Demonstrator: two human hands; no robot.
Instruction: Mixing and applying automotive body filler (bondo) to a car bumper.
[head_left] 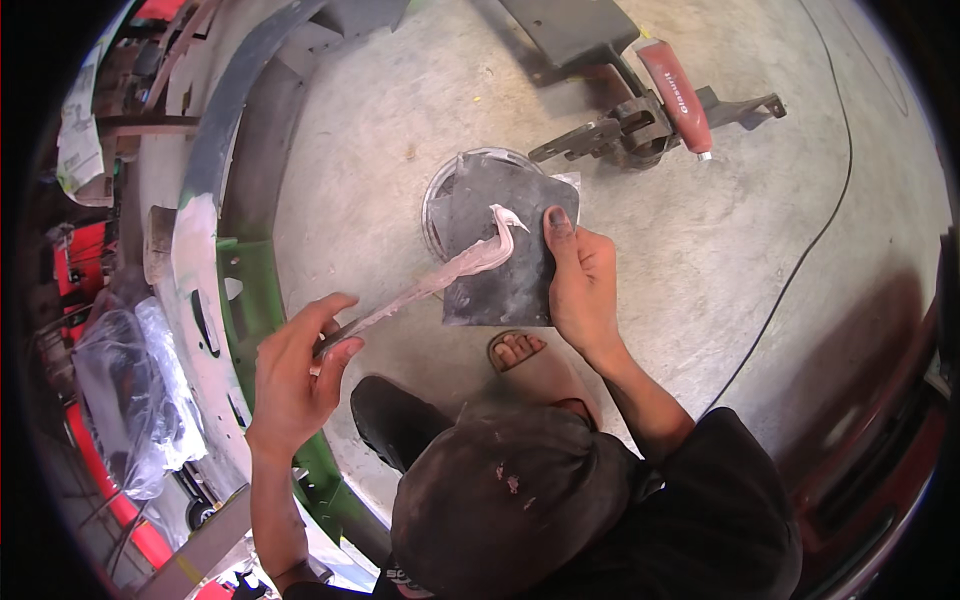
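My left hand (300, 370) is closed round the handle end of a narrow putty knife (390, 305), its blade coated with pale pink filler. The strip of filler (490, 256) runs from the blade onto a dark grey, flat, square mixing board (490, 300), where it ends in a curl. My right hand (585, 285) grips that board by its right edge, thumb on top and fingers hidden underneath. Below the board, a round tin (432, 222) shows only part of its rim.
A red tube (675, 98) rests on a dark metal stand (635, 130) at the far right. A long curved bumper (205, 240), partly green, bends down the left side. Clear plastic sheeting (120, 385) lies beyond it. A black cable (800, 265) crosses the concrete floor on the right.
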